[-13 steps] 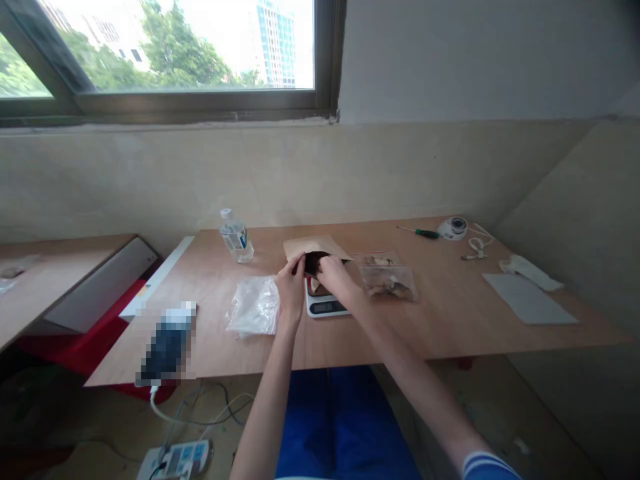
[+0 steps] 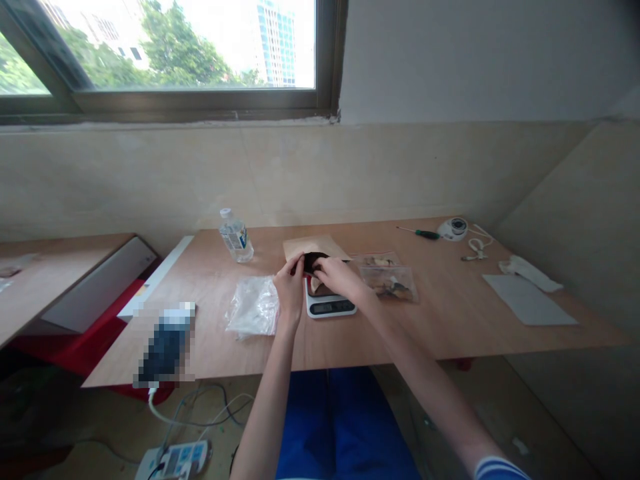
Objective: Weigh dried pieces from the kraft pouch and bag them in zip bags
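A brown paper bag (image 2: 320, 247), its dark mouth facing me, lies at the middle of the table behind a white kitchen scale (image 2: 331, 309). With thumb and fingers, my left hand (image 2: 290, 283) pinches the left edge of the bag's mouth. My right hand (image 2: 336, 275) is at the opening, its fingers curled and partly inside; whatever they grip is hidden. Something pale and reddish shows on the scale's pan under my hands, too covered to name. Just left of my left hand lies a stack of clear plastic bags (image 2: 253, 307).
Zip bags with brownish pieces (image 2: 393, 285) lie right of the scale. A clear bottle (image 2: 237, 237) stands back left, a blurred-out phone (image 2: 165, 347) front left. Toward the right are a screwdriver (image 2: 427, 235), a white dome camera (image 2: 454, 229) and a grey sheet (image 2: 530, 300).
My right hand and forearm have shifted slightly right, uncovering more of the scale's front. The right fingers have changed position at the bag's mouth. My left hand keeps its hold.
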The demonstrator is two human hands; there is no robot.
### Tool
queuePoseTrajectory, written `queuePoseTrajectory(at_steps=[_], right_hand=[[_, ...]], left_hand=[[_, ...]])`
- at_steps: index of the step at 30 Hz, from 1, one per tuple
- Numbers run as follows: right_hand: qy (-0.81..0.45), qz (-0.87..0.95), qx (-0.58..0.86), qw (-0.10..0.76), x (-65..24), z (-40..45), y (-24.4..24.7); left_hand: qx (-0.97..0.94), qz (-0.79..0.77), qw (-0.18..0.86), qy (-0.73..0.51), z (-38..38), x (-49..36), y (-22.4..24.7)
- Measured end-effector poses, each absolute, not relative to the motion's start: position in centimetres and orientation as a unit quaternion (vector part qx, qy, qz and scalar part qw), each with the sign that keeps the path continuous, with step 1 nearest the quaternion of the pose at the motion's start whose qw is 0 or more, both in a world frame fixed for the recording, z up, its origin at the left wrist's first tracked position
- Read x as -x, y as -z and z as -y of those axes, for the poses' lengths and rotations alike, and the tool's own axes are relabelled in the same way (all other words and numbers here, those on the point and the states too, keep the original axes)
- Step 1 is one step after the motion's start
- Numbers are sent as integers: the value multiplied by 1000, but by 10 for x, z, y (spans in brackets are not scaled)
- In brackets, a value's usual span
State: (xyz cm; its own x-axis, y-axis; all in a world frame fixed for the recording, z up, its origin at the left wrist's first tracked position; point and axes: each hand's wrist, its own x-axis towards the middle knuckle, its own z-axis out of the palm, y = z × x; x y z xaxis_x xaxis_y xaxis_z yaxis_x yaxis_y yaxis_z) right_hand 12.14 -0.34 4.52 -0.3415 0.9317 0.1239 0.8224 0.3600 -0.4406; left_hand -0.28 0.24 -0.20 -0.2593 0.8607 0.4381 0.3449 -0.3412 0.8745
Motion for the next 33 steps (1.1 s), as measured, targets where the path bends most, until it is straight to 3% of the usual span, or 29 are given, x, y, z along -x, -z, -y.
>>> queuePoseTrajectory(at_steps=[4, 7, 13, 17, 24, 33], right_hand=[[-121, 830, 509, 194, -124, 2, -45], [-129, 827, 486, 252, -126, 3, -44], [-210, 705, 462, 496, -150, 30, -49], [-199, 574, 503, 615, -179, 38, -23], [-170, 603, 549, 553, -185, 27, 47], [-148, 741, 475, 450, -158, 9, 72]], left_hand=[[-567, -534, 210, -591, -5, 4, -1], [-568, -539, 210, -586, -8, 6, -4], [-577, -528, 204, -589, -17, 11, -5], [-569, -535, 192, -595, -24, 12, -10], [-560, -542, 188, -598, -32, 10, -19], [-561, -539, 192, -598, -35, 16, -19]])
